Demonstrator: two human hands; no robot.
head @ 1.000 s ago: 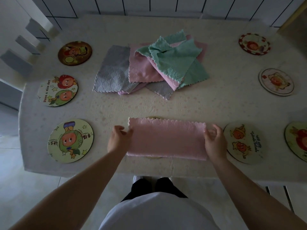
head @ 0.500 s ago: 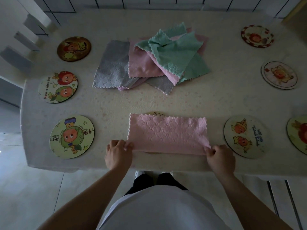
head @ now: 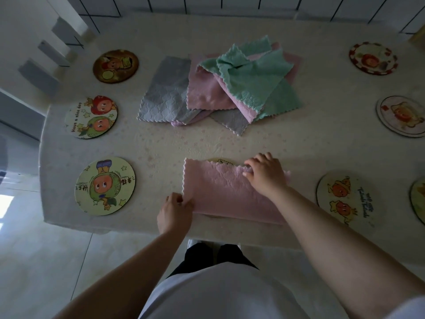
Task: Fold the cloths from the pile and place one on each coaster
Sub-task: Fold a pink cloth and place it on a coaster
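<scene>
While one coaster [head: 91, 117] reads "Have a nice day", the left hand [head: 175, 212] pinches the folded pink cloth's [head: 220, 192] near-left corner, and the right hand [head: 265, 173] presses curled fingers on its far-right edge.

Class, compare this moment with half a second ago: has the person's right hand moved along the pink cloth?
Yes. The right hand has gone from the near right corner of the folded pink cloth to its far edge, away from the table front.
</scene>
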